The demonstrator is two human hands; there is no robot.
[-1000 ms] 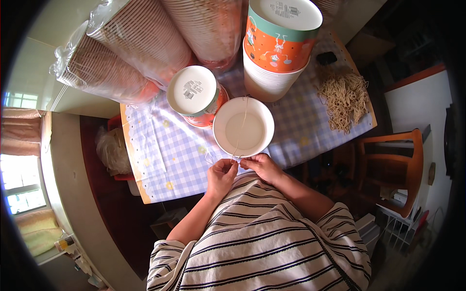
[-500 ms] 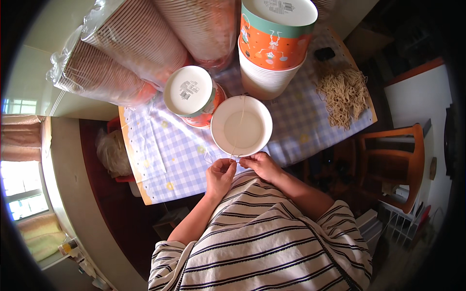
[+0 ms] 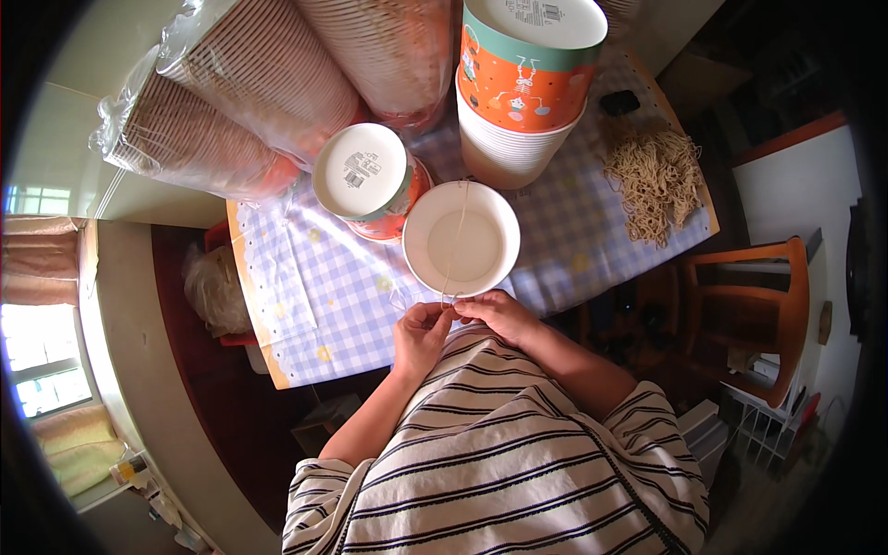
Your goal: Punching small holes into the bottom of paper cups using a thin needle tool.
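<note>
A white-lined paper bucket (image 3: 428, 242) stands mouth up at the table's near edge. Across its mouth runs a thin beige cord (image 3: 462, 227), from the far rim to the near rim. Just below the near rim, my left hand (image 3: 422, 335) pinches the cord's near end between thumb and fingers. My right hand (image 3: 499, 316) is closed on the same end, its fingertips meeting the left ones against the bucket's rim. Exactly how the cord passes between the fingers is too small to make out.
A short upside-down stack of orange and green paper buckets (image 3: 363, 171) stands left of the open one, a taller stack (image 3: 523, 102) behind it. Plastic-wrapped bucket stacks (image 3: 259, 79) fill the far left. A heap of beige cords (image 3: 652, 180) lies right on the checked tablecloth (image 3: 351, 310).
My fingertips have drawn slightly closer together at the bucket's near rim, with the cord still between them. The bucket and stacks stay put.
</note>
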